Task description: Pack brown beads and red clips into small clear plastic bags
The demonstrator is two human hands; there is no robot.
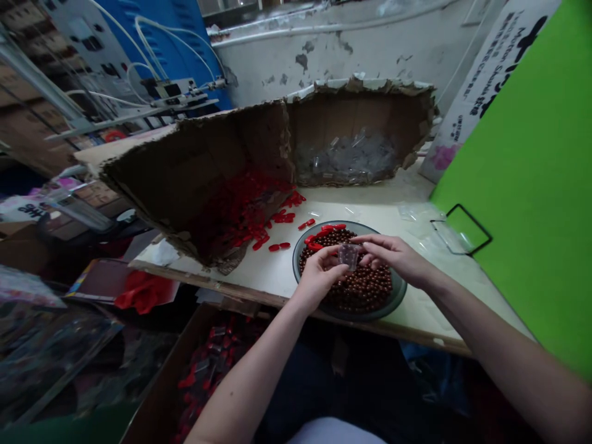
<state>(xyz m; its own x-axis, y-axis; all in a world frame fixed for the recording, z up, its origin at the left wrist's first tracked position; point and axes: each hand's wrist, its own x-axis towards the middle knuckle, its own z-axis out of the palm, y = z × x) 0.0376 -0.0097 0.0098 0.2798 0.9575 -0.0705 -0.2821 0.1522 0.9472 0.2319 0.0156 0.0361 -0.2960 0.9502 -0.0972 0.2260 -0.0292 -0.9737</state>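
My left hand [319,277] and my right hand [393,256] hold a small clear plastic capsule [348,256] between their fingertips, above a round grey-green plate [398,297]. The plate is heaped with glossy brown beads [365,287], and a few red plastic pieces [319,237] lie along its far edge. Further red pieces [235,213] spill from a torn cardboard box [203,166] onto the pale tabletop [393,216]. Clear plastic pieces [346,161] fill a second cut-open compartment [361,117].
A low cardboard box [203,364] holding red-and-clear items sits below the table's near edge. A green board [518,185] rises at the right. Tubing and a metal apparatus [176,98] stand at the back left, with stacked cartons and plastic bags to the left.
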